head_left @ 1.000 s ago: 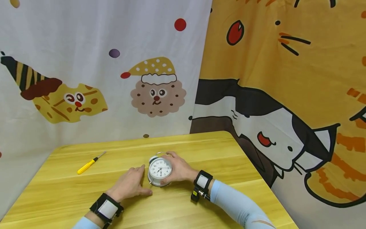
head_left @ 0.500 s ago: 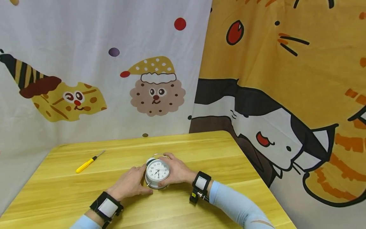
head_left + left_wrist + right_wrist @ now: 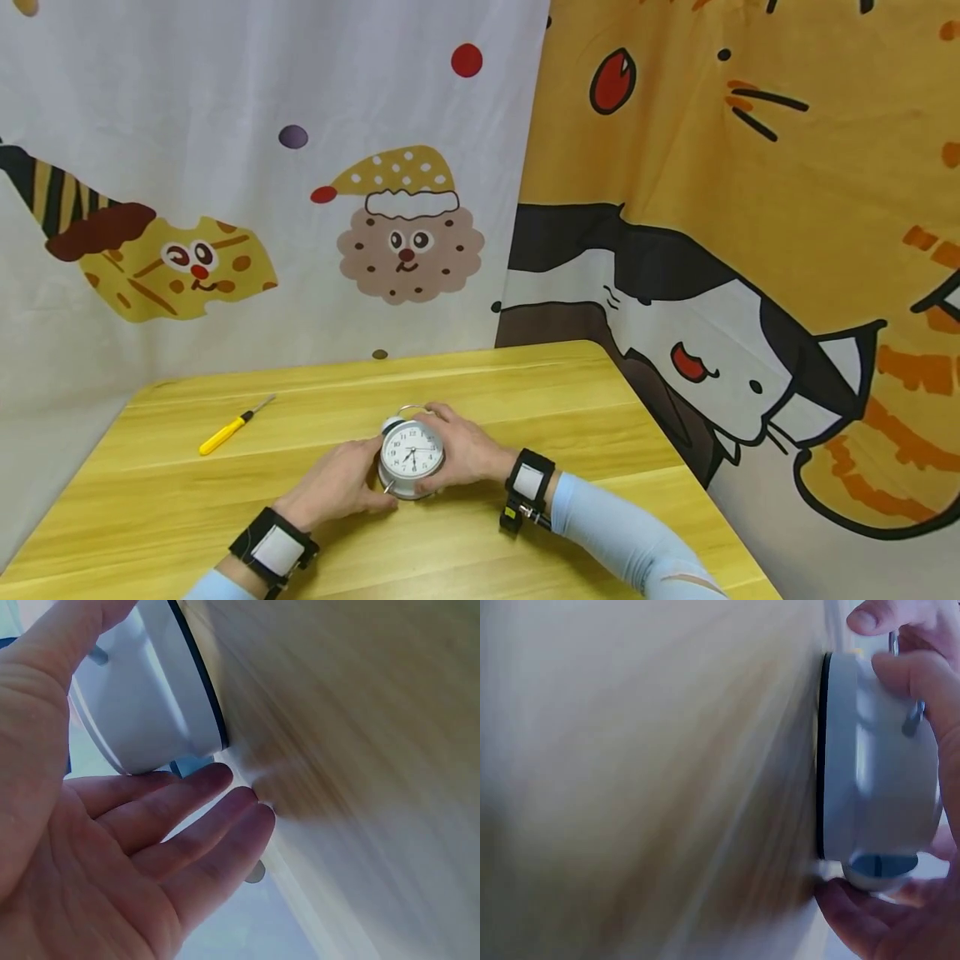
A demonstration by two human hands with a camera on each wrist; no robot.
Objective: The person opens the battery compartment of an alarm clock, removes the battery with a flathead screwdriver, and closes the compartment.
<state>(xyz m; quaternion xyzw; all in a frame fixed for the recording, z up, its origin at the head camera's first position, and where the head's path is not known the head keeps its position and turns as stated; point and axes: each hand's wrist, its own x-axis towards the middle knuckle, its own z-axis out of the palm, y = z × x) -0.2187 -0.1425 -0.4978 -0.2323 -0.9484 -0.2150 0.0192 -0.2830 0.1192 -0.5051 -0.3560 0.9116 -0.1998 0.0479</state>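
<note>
Shifted slightly toward the left hand [image 3: 333, 485] since a second ago, the round white twin-bell alarm clock [image 3: 411, 450] lies face up on the yellow wood-grain table [image 3: 525, 387], between the two hands. From where I stand, the right hand [image 3: 467, 450] grasps its side between thumb and fingers, while the left's relaxed fingers flank the other side; I can't tell how firmly they press. If only the right holds, that smooth, curved casing could slip or twist, and the slim metal leg [image 3: 388, 487] beside the left thumb might catch.
</note>
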